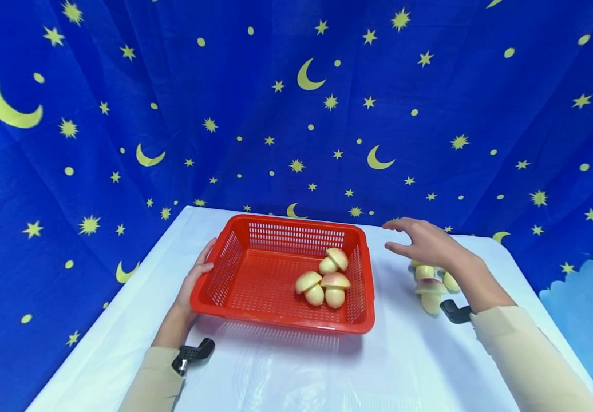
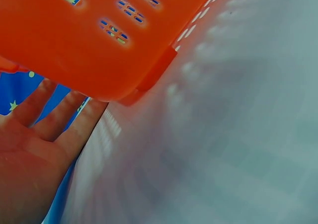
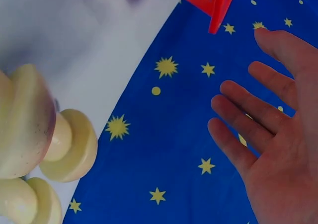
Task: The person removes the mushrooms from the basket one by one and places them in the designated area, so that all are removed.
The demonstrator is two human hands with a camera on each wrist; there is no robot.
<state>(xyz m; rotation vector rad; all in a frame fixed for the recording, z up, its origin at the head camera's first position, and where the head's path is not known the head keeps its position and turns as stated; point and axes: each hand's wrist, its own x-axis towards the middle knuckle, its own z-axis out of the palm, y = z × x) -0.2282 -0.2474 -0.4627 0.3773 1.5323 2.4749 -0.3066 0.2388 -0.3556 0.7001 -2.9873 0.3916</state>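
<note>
A red plastic basket [image 1: 281, 323] with slotted walls stands on the white table. My left hand [image 1: 191, 280] grips its left rim, thumb over the edge; the left wrist view shows the fingers [image 2: 74, 129] stretched along the outer wall, the thumb hidden. Inside, toward the right end, lie three toy mushrooms [image 1: 335, 289] with pale yellow stems and pinkish caps. To the right of the basket, my right hand [image 1: 425, 243] hovers with nothing in it, fingers spread and relaxed. Below it on the table several more mushrooms [image 3: 30, 119] sit clustered, partly hidden by the forearm in the head view.
Behind the table [image 1: 286, 377] hangs a blue cloth [image 1: 255, 103] printed with yellow moons and stars. It also runs along the left side. A light blue patterned cloth [image 1: 590, 297] shows at the far right. Black wrist mounts [image 1: 193, 353] stick out from both sleeves.
</note>
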